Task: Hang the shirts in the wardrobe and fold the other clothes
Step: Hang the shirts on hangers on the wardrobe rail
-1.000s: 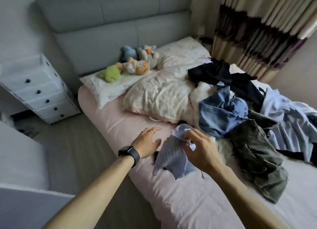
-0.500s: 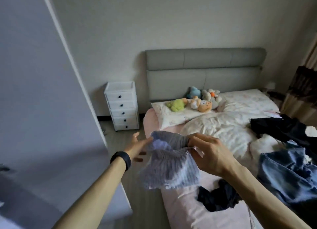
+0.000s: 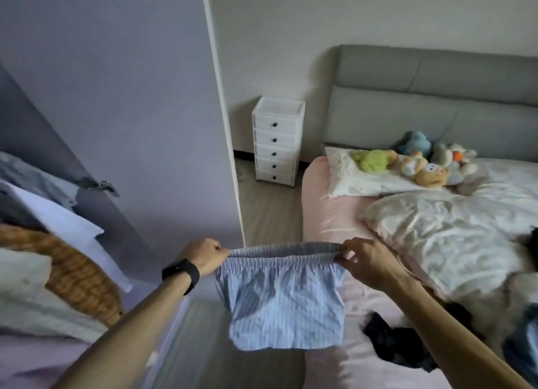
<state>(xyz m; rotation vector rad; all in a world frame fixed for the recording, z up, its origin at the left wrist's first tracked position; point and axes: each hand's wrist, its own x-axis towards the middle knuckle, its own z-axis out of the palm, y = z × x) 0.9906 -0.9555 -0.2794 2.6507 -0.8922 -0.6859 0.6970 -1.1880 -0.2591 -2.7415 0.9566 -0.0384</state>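
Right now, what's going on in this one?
A person is holding a pair of blue striped shorts up by the elastic waistband. The left hand pinches one end and the right hand the other, so the shorts hang spread out in the air beside the pink-sheeted bed. They are not yet folded. A dark garment lies crumpled on the bed below the right arm, and a wicker basket sits at the left.

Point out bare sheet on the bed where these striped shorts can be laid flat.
Best patch: the pink sheet along the bed's edge, bordered by the pillow, the duvet and the held striped shorts. A smaller patch lies at the edge beside the dark garment. Further right, duvet and blue clothes crowd it.
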